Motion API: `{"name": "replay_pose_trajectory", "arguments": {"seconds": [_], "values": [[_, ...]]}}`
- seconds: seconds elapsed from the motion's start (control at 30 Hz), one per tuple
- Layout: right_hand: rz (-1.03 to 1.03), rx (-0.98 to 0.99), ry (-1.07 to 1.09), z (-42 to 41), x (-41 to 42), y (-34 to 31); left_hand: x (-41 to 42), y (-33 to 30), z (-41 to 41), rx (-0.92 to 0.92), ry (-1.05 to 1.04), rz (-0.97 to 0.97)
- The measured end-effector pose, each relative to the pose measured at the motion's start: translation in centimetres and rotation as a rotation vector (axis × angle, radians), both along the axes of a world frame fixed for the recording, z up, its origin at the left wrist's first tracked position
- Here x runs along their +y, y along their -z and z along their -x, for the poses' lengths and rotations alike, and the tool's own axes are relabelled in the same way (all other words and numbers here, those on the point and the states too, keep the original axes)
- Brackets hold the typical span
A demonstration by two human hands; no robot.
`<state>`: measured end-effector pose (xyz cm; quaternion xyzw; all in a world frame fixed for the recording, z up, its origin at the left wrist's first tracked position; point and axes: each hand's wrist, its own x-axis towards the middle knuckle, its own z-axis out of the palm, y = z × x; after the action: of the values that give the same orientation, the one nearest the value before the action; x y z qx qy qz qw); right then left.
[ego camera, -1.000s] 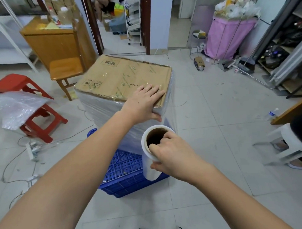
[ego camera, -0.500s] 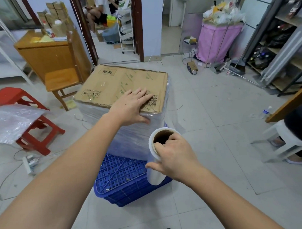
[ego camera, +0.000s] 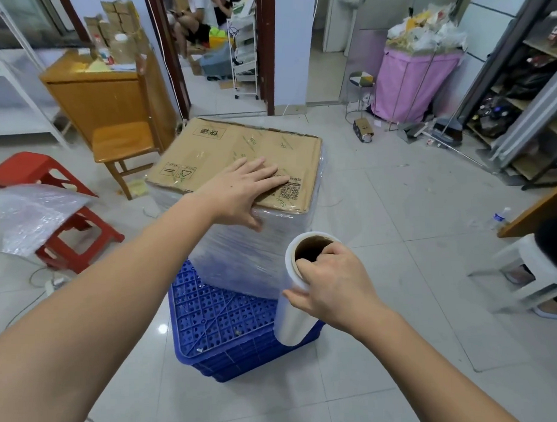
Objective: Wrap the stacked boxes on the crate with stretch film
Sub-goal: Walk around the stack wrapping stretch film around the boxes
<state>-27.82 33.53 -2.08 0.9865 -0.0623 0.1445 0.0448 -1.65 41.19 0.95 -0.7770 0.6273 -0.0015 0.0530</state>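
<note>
Frame centre: my left hand (ego camera: 243, 190) flat on the stacked boxes (ego camera: 237, 155); right hand (ego camera: 332, 283) gripping the film roll (ego camera: 291, 308). Risk: over-tensioned film tears or drags the stack across the crate (ego camera: 218, 323).

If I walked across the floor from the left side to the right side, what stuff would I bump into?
Red plastic stool → blue plastic crate → clear stretch film roll in the right hand → small clear plastic bottle.

blue perforated crate (ego camera: 218, 320) — brown cardboard box (ego camera: 237, 155), clear film roll (ego camera: 290, 317) with brown core, red stool (ego camera: 50, 218).
</note>
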Motion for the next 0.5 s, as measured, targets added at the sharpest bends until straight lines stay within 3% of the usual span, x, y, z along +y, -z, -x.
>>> {"name": "replay_pose_trajectory", "arguments": {"seconds": [0.27,0.5], "values": [[0.041,0.071,0.03,-1.7,0.9,-0.3,2.0,0.6,-5.4,0.002,0.104,-0.027],[0.016,0.117,0.269,-2.1,4.0,-0.5,1.5,1.4,-5.4,0.014,0.109,0.043]]}}
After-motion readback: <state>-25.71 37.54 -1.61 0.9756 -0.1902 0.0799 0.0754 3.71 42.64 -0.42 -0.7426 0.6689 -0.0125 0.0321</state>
